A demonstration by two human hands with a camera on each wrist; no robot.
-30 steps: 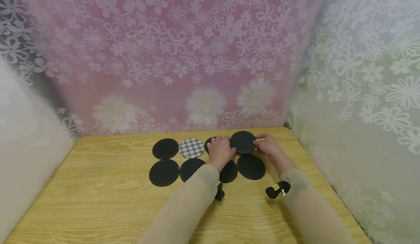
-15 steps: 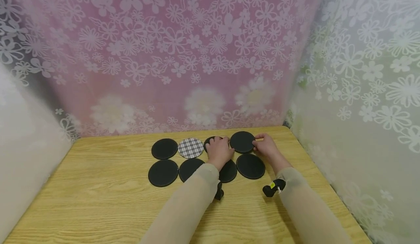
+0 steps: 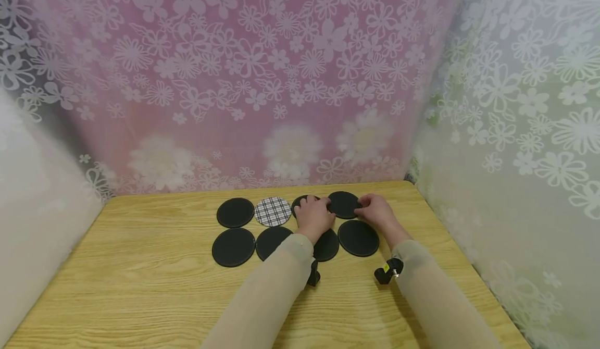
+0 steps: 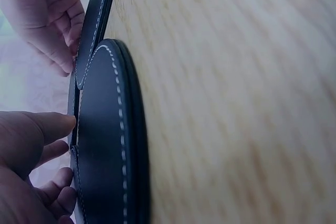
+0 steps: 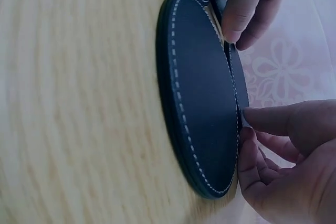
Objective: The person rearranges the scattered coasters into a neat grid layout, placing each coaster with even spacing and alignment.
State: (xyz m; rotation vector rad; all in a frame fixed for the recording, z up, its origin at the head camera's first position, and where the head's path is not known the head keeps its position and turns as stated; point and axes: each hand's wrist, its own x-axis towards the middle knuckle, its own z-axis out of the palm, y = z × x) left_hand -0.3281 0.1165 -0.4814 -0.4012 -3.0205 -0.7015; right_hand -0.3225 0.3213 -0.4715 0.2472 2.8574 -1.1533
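Round black coasters with pale edge stitching lie in two rows on the table. My right hand (image 3: 377, 214) pinches the right rim of the rightmost back coaster (image 3: 344, 205), which looks flat on the wood. My left hand (image 3: 315, 216) rests over the neighbouring back coaster (image 3: 299, 201), covering much of it, with its thumb by the left side of the rightmost one. In the right wrist view, a front coaster (image 5: 202, 98) stands before the thumb and fingers, partly hiding the held rim. The left wrist view shows another front coaster (image 4: 102, 129) beside the left fingers.
A plaid white coaster (image 3: 273, 211) and a black coaster (image 3: 235, 213) continue the back row leftward. Front-row coasters (image 3: 233, 247) lie nearer me, some partly under my left sleeve. The wooden table (image 3: 140, 297) meets a pink floral curtain (image 3: 281, 78) behind.
The rightmost back coaster has come down and slightly nearer to me, to lie level with its row. My right hand has shifted slightly left with it. The left hand stays almost still.
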